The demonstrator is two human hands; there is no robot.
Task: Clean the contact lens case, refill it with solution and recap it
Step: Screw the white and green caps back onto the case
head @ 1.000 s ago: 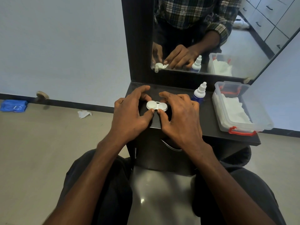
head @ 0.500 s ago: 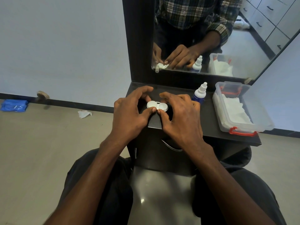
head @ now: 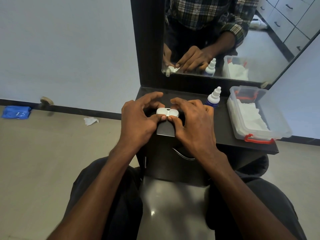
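**Both hands around the capped lens case on the black shelf**

Down at the near left of the black shelf (head: 223, 129), the left hand (head: 138, 122) and the right hand (head: 194, 125) close in from either side on the white contact lens case (head: 167, 112). The case lies between the two hands, with both thumb tips pressed against its near edge and the fingers curled over its far side, so each hand holds one end in a loose pinch rather than a fist. Whether the case rests on the shelf or is lifted just off it cannot be told. Its long axis runs left to right across the view, and its two round white caps sit side by side facing up.

Behind the shelf stands a dark-framed mirror (head: 242, 40), which reflects the hands, a plaid sleeve and grey drawers. A pale wall and a beige floor (head: 52, 161) lie to the left. On the shelf's right end sits a clear plastic box (head: 277, 129) with red latches, holding white tissues. Between that box and the right hand stands a solution bottle (head: 213, 99), upright, white nozzle on a blue body. On the floor lie a blue packet (head: 16, 112) and a crumpled tissue (head: 90, 121).
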